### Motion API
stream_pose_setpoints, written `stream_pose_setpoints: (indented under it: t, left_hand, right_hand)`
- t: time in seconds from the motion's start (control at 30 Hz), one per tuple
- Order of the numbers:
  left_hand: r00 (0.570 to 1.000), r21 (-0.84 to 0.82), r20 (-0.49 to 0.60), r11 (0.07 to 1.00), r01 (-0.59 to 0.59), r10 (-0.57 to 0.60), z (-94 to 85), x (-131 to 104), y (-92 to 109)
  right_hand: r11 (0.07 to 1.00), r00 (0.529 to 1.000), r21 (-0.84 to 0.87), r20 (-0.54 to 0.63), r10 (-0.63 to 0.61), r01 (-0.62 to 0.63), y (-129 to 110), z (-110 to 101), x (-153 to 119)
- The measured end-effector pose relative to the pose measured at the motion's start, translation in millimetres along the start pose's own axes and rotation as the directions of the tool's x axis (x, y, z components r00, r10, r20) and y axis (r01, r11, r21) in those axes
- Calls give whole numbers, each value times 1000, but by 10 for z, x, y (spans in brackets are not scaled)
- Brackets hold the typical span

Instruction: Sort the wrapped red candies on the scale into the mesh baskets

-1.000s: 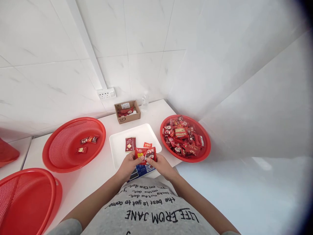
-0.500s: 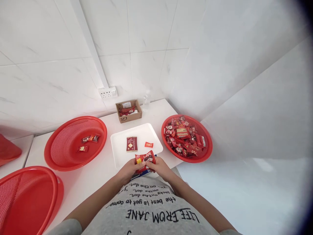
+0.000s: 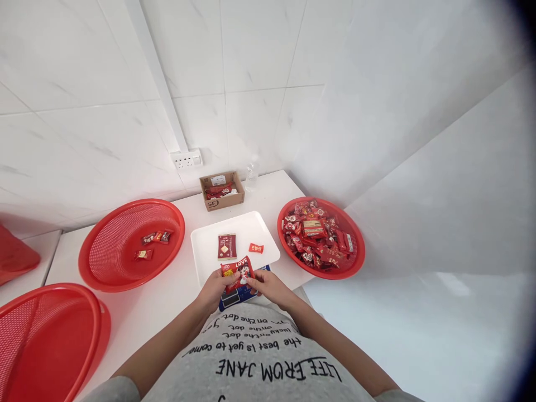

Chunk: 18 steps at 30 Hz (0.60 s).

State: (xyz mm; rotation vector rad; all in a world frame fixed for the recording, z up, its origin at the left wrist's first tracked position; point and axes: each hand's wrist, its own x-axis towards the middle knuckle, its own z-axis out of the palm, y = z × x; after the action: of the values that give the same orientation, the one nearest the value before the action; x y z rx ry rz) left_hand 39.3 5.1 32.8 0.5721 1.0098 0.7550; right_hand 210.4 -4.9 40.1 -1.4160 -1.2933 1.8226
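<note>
A red snack packet (image 3: 238,273) marked "LOVE" with a cartoon figure is held between both hands over the near edge of the white tray (image 3: 263,223). My left hand (image 3: 213,290) grips its left side, thumb on the front. On its lower right side, my right hand (image 3: 270,286) pinches it with the thumb and fingers. Behind and below the packet shows a dark blue printed item (image 3: 237,297), partly covered. On the tray lie a maroon flat packet (image 3: 226,247) and a small red wrapped candy (image 3: 256,248).
To the right, a red basket (image 3: 360,251) is heaped with red-wrapped snacks. A red basket (image 3: 104,245) at left holds several packets; another red basket (image 3: 94,340) stands nearer. A cardboard box (image 3: 211,204) with packets and a clear plastic bottle (image 3: 252,172) are near the wall.
The red snack packet has moved left in my hands. My right hand's hold has shifted to its lower right side, and more of the blue item shows beneath.
</note>
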Motion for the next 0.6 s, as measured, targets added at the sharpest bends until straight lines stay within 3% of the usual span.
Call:
stream_pose_setpoints:
  t: [0.1, 0.2, 0.3, 0.37, 0.43, 0.5, 0.6]
  left_hand:
    - [998, 74, 18, 996, 55, -56, -10, 14, -26]
    - [997, 203, -43, 976, 78, -70, -31, 71, -29]
    - [978, 404, -178, 914, -30, 111, -89, 145, -16]
    - [896, 655, -227, 741, -149, 381, -146, 191, -17]
    - [811, 870, -76, 436, -231, 580, -200, 231, -36]
    - [809, 942, 157, 161, -295, 566, -229, 272, -68]
    - [869, 944, 315, -29, -329, 383, -238, 358, -114]
  right_hand:
    - [1000, 999, -10, -43, -11, 10, 56, 9, 45]
    - [999, 996, -49, -91, -13, 9, 103, -16, 141]
    - [970, 976, -239, -196, -97, 48, 113, -98, 244]
    - [874, 926, -482, -303, -227, 56, 109, -174, 292]
    - [727, 884, -686, -324, -338, 27, 114, -244, 324]
    - [608, 900, -794, -256, -352, 12, 139, -291, 360]
    - [546, 950, -838, -171, -262, 0, 207, -308, 460]
